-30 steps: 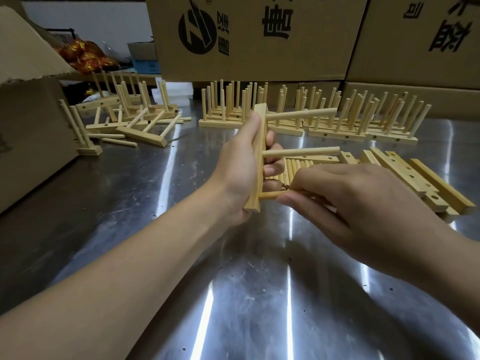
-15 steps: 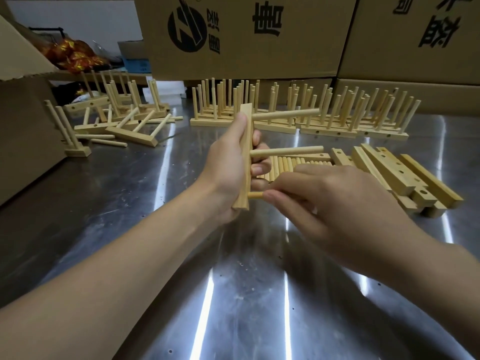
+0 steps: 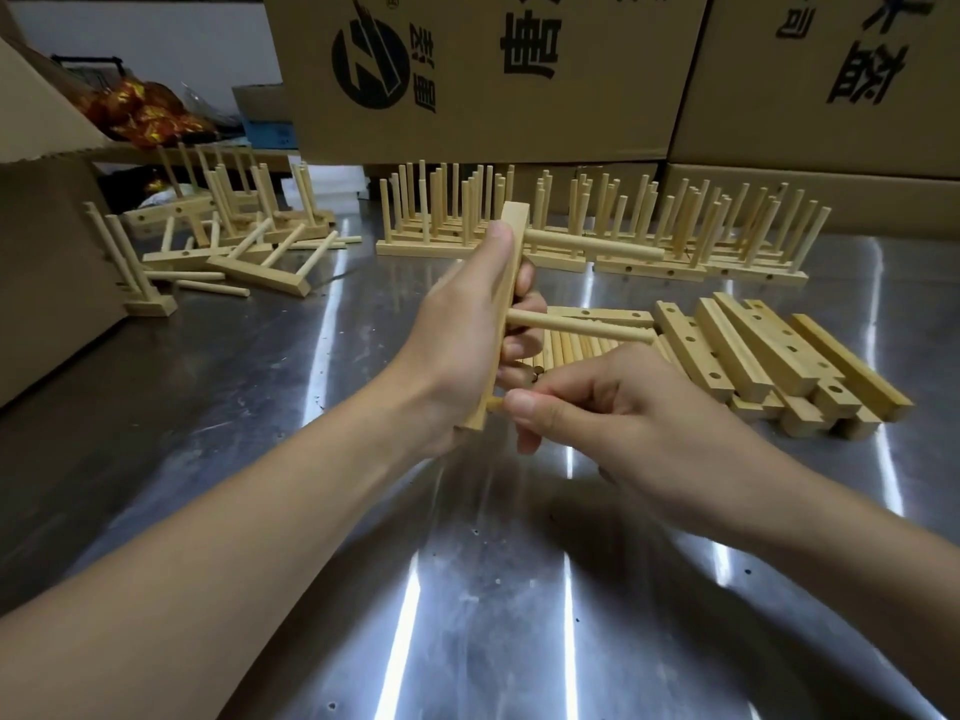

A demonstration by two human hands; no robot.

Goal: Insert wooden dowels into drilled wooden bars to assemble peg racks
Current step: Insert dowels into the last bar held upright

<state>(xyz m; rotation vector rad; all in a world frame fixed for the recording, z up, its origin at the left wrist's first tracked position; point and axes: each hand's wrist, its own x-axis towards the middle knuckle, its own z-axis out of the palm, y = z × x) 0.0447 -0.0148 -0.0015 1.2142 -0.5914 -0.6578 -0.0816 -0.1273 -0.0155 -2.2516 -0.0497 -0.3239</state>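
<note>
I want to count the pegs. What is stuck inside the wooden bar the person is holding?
Two dowels stick out of the bar: an upper dowel and a middle dowel. A third dowel meets the bottom end; only a stub shows, the right hand covers the rest.

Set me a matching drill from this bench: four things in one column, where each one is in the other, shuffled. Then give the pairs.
Column one:
1. held bar
2. lowest dowel
3. undowelled bars
4. finished racks

Column two:
A. standing in a row before the cardboard boxes
B. pinched by the right hand
C. gripped in the left hand
D. piled on the right side of the table

Pairs: 1-C; 2-B; 3-D; 4-A
</note>
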